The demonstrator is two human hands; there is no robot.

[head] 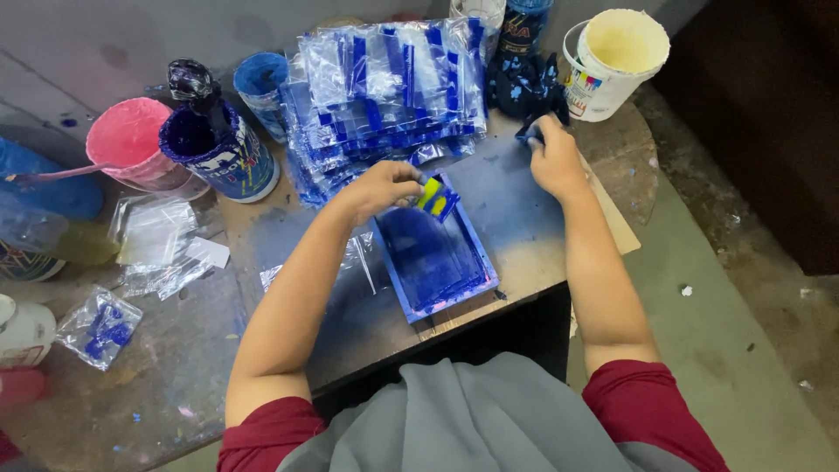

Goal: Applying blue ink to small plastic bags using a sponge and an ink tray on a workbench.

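I see L hand (383, 188) gripping yellow-blue squeegee (434, 197) at top of blue-inked rect. screen frame (434, 260), table centre | R hand (553, 157) clutching dark blue rag (535, 125) | tall stack of blue-printed clear plastic bags (389, 83) behind frame looks done; few unprinted clear bags (157, 232) left.

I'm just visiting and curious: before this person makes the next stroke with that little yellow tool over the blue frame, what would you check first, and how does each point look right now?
1. Left hand has the yellow squeegee in its grip: ok.
2. Squeegee sits at the far end of the blue printing frame: ok.
3. Frame lies flat on the small table: ok.
4. Right hand is off the frame, on a dark blue rag: ok.
5. A plastic bag is in place under the frame: cannot tell.
6. Stack of printed bags keeps clear of the frame: ok, though close.
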